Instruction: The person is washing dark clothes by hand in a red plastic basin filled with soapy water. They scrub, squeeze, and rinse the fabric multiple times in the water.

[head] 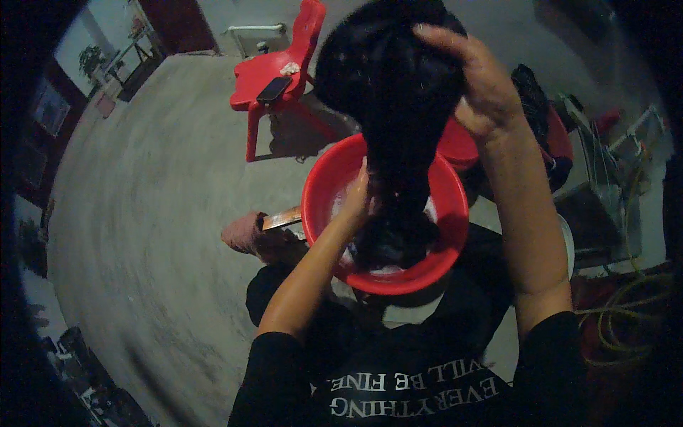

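Note:
A wet-looking black cloth or garment (397, 91) hangs from high up, its lower part bunched inside a red plastic basin (315, 213). My right hand (480, 85) is raised and grips the upper part of the cloth on its right side. Down in the basin, my left hand (360, 195) is against the left side of the cloth; its fingers are partly hidden, so its grip is unclear. White suds (387, 270) show at the bottom of the basin around the cloth.
A red plastic chair (253, 80) stands beyond the basin, bearing a smartphone (274, 89) and a small crumpled whitish thing. Left of the basin is a slipper-like pinkish thing (243, 233). Another red container (458, 144) stands behind. At right are a metal frame (587, 133) and a coiled yellowish hose (608, 325).

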`<state>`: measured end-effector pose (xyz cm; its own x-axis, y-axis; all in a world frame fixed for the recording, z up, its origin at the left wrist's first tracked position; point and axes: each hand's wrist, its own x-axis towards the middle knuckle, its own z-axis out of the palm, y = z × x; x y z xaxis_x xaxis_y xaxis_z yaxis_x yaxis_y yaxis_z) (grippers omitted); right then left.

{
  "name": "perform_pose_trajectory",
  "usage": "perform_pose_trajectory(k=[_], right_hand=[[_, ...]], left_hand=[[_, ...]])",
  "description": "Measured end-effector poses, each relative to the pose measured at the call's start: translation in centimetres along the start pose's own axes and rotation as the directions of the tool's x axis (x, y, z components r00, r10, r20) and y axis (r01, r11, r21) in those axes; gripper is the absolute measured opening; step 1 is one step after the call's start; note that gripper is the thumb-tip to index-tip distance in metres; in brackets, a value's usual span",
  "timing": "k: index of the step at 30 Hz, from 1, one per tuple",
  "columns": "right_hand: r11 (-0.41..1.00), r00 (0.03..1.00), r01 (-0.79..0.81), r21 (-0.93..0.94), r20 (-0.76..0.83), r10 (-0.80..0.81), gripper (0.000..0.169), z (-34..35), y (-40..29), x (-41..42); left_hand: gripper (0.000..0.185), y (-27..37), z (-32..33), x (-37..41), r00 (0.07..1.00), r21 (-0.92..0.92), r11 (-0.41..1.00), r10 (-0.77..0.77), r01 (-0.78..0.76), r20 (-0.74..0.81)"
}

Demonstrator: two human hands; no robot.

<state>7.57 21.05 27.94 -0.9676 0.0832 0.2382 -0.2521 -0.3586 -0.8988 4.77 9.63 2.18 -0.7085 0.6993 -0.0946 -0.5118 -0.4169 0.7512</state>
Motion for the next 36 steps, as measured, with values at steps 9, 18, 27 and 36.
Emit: perform_pose_trajectory(k=[9, 18, 27, 36], right_hand=[[0.997, 0.96, 0.037, 0.063, -0.28, -0.018, 0.03, 0.8, -2.9, 1.9], [0.905, 0.955, -0.103, -0.413, -0.296, -0.027, 0.032, -7.5, 1.9, -2.6], [0.856, 0.932, -0.267, -0.442, -0.344, 0.113, 0.027, -14.3, 12.1, -9.8], [0.967, 0.903, -0.199, -0.161, -0.412, 0.118, 0.03, -14.4, 10.5, -9.5]], left_hand=[[0.054, -1.0, -1.3, -1.0, 0.979, 0.61, 0.776, 0.051, -0.162, 0.195], [0.068, 1.2, -1.4, -5.0, 0.952, 0.54, 0.788, -0.194, 0.295, -0.236], [0.067, 14.2, 9.8, -9.9, 0.975, 0.27, 0.958, -0.038, 0.098, -0.218], [0.057, 19.5, 11.4, -8.5, 0.995, 0.542, 0.839, 0.081, -0.034, -0.063]])
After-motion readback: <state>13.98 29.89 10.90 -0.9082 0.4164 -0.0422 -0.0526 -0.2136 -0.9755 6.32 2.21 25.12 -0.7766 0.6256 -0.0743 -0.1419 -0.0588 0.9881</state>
